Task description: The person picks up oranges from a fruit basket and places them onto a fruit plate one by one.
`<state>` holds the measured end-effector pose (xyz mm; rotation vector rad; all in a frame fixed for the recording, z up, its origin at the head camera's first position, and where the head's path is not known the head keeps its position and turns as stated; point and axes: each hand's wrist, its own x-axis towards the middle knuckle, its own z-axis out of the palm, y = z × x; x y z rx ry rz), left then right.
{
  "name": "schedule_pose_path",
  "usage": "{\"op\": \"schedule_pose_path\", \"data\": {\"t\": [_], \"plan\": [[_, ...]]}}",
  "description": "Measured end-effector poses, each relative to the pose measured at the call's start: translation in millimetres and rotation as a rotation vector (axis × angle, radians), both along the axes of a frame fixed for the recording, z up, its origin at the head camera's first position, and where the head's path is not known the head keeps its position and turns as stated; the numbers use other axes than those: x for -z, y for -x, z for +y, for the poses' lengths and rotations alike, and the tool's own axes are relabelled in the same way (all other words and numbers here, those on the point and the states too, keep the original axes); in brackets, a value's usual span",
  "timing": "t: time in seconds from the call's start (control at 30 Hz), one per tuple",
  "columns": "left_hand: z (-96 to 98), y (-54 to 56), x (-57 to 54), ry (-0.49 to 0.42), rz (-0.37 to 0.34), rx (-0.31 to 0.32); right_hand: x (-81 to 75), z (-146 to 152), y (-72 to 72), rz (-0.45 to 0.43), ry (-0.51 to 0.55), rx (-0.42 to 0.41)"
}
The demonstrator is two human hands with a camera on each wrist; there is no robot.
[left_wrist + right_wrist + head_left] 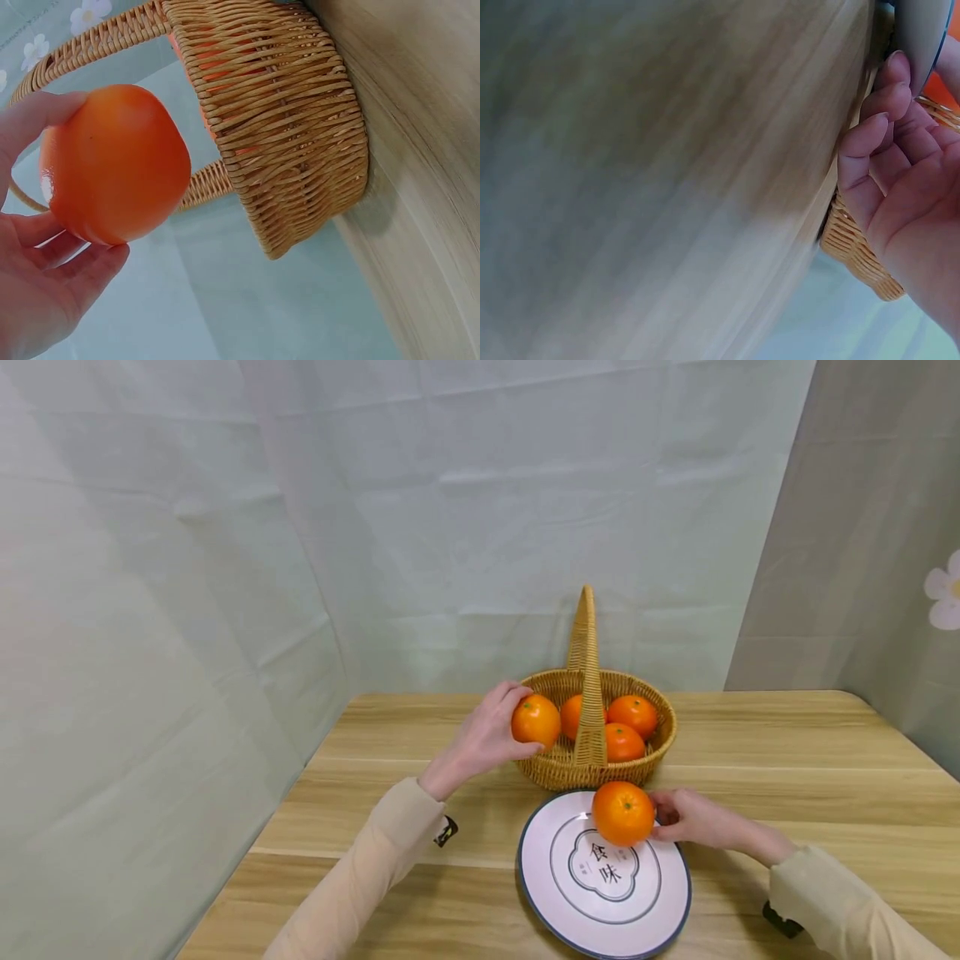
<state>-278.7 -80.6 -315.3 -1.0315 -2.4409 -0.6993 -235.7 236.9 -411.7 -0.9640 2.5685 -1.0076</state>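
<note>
My left hand holds an orange at the left rim of the wicker basket. In the left wrist view the thumb lies on one side of this orange and the fingers on the other, with the basket's woven wall beside it. My right hand has its thumb and forefinger at the right side of another orange, over the back of a white plate. Its other fingers are curled by the plate's rim in the right wrist view, where that orange is mostly cut off.
Several more oranges lie in the basket, partly behind its tall arched handle. The blue-rimmed plate stands directly in front of the basket on a wooden table. Pale cloth hangs behind and to the left.
</note>
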Motion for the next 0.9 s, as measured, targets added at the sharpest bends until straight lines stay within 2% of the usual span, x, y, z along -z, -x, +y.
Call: {"op": "schedule_pose_path", "data": {"t": [0.6,0.9], "plan": [[1.1,-9.2,5.6,0.007,0.034,0.049,-0.5,0.6,0.1,0.026,-0.004,-0.005],[2.4,-15.4,7.0,0.014,0.039,0.101,0.4,0.4,0.2,0.017,0.001,0.003]]}}
